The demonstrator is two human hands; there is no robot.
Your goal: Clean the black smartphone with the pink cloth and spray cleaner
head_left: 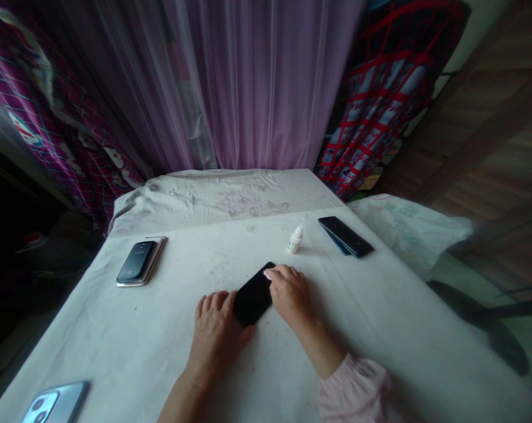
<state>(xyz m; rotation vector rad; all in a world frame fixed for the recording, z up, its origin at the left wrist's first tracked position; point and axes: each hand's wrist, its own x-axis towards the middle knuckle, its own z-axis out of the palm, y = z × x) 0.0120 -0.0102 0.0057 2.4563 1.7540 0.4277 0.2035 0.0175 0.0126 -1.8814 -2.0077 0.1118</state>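
A black phone (252, 298) lies flat, screen up, near the middle of the white-covered table (380, 329). My left hand (215, 332) rests palm down at its left edge, fingers stretched out, thumb against the phone's near corner. My right hand (290, 294) lies on the phone's right side, fingers curled over its far corner and pressing it down. A small white dropper bottle (295, 239) stands just beyond the phone.
Two stacked phones (139, 262) lie at the left, a dark phone on a blue one (346, 236) at the right, and a light blue phone (54, 403) at the near left corner. Purple curtains (257, 88) hang behind the table.
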